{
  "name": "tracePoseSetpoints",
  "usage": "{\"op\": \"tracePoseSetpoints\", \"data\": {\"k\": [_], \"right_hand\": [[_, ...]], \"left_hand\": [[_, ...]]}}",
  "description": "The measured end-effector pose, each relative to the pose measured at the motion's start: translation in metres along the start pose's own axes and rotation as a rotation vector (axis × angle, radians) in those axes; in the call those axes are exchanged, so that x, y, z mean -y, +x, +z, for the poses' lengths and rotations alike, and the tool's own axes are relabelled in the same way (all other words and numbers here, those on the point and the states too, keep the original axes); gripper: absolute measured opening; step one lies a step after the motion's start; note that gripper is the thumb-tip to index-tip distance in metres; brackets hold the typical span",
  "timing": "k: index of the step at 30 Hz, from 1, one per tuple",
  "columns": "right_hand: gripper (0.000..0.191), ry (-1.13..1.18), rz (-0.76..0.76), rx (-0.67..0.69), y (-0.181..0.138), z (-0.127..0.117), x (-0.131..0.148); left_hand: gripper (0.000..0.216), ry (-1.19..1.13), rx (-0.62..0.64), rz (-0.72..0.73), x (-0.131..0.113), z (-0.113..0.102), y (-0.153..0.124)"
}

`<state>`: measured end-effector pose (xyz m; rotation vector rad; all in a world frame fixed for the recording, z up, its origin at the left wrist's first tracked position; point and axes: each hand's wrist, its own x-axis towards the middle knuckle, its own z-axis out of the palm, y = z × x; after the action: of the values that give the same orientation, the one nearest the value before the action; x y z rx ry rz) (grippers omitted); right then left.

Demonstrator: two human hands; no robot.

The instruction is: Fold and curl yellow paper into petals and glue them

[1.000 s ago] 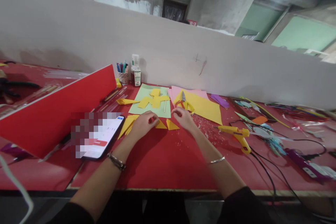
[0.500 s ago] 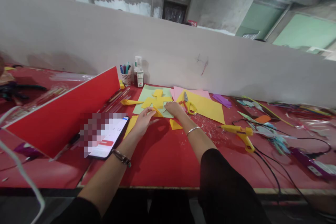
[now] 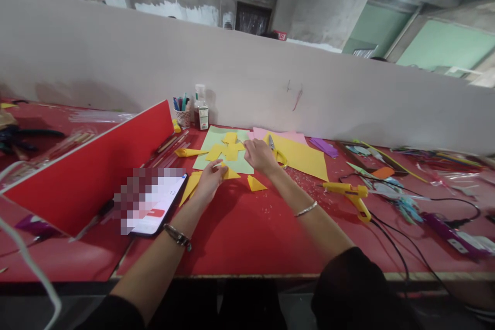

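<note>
My left hand (image 3: 209, 180) rests on a yellow folded paper piece (image 3: 231, 174) at the near edge of a light green sheet (image 3: 240, 163), fingers curled onto it. My right hand (image 3: 261, 156) is closed around a thin stick (image 3: 241, 142) that pokes out to the left above the yellow folded paper shape (image 3: 228, 150) lying on the green sheet. A small yellow paper triangle (image 3: 255, 184) lies just right of my left hand. Scissors with yellow handles (image 3: 277, 152) lie on a yellow sheet (image 3: 305, 158) beside my right hand.
A phone (image 3: 158, 205) lies at the left by a red upright divider (image 3: 88, 170). A pen cup (image 3: 182, 114) and a bottle (image 3: 200, 106) stand at the back. A yellow glue gun (image 3: 350, 196) with cables lies at the right, with paper scraps beyond.
My right hand has closed on the stick and lifted it over the green sheet. My left hand stays on the yellow piece. The head view shifted slightly.
</note>
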<state>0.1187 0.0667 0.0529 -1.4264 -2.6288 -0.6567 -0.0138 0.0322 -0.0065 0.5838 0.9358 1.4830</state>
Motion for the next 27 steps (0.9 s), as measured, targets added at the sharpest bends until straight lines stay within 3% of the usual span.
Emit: {"op": "tracePoseSetpoints", "data": {"k": [2,5,14,18,22,27], "right_hand": [[0.026,0.044,-0.03,-0.054,-0.012,-0.007,0.004],[0.027,0.099,-0.095,-0.007,-0.031,-0.007,0.013],[0.041,0.335,-0.007,-0.028,-0.074,0.017,0.025],[0.047,0.34,-0.02,-0.056,-0.078,0.017,0.029],[0.04,0.243,-0.02,-0.018,-0.075,0.019,0.034],[0.035,0.196,-0.004,0.033,-0.074,0.02,0.035]], "left_hand": [[0.025,0.034,0.049,-0.027,0.001,-0.001,0.0],[0.02,0.086,0.09,-0.058,0.001,0.0,-0.003],[0.013,0.103,0.215,-0.251,-0.007,0.004,-0.014],[0.011,0.133,0.164,-0.147,-0.002,0.001,-0.011],[0.007,0.233,0.232,0.013,0.003,0.003,-0.013],[0.009,0.235,0.242,-0.038,0.004,0.006,-0.017]]}}
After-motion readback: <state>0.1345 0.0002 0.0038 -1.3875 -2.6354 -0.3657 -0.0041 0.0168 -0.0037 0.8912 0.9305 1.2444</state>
